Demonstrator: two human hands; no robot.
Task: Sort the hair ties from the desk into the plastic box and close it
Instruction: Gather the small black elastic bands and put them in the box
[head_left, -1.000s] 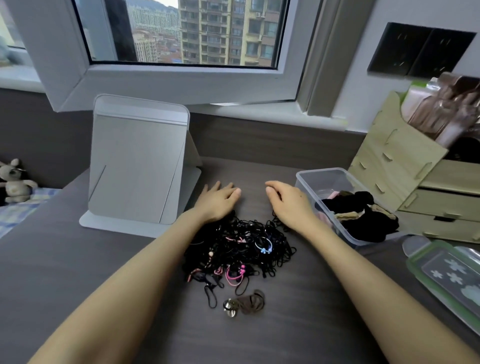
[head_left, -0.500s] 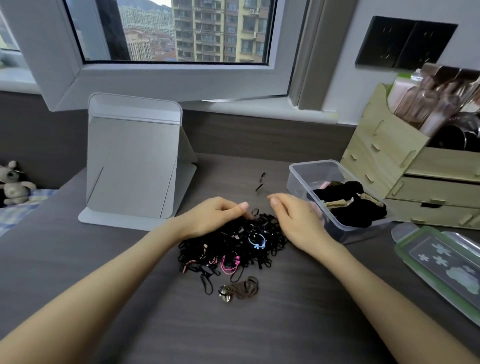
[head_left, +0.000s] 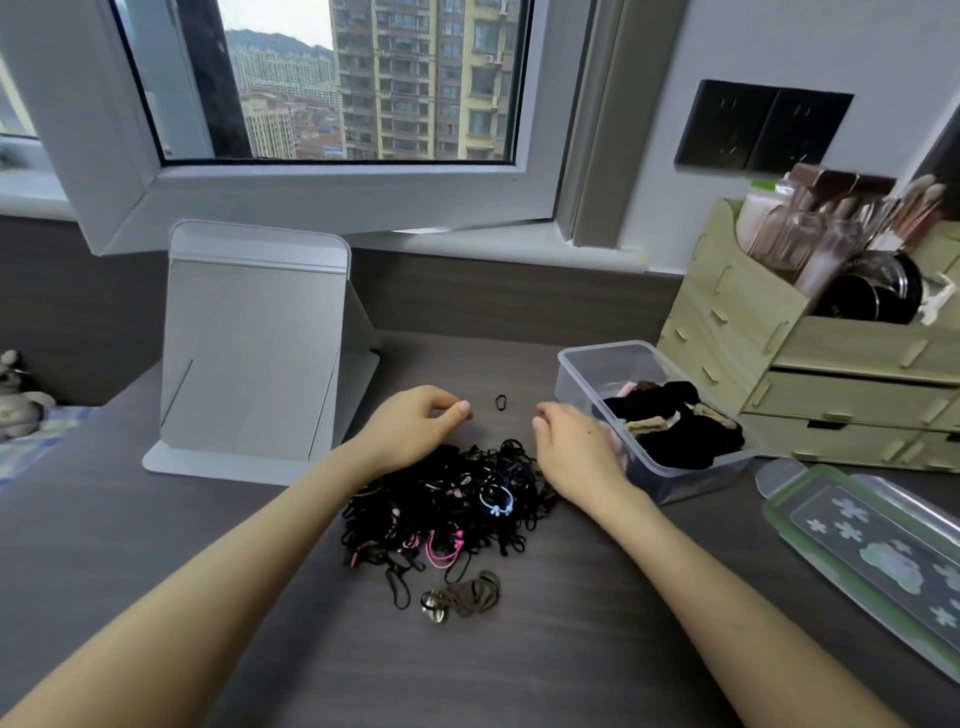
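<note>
While the left hand (head_left: 410, 431) and right hand (head_left: 576, 452) are curling, pinch unclear, behind the hair ties (head_left: 452, 509) on the worktop (head_left: 571, 649), the open plastic box (head_left: 602, 351) is sitting just right, lid (head_left: 857, 540) lying beyond.

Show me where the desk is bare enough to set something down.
Bare: the desk strip nearer than the hair tie pile, between the forearms; the patch in front of the mirror stand, left of the pile. Crowded: the right side, with plastic box, wooden organizer and lid.

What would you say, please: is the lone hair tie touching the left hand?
Apart: the head view shows bare desk between lone hair tie and left hand.
</note>
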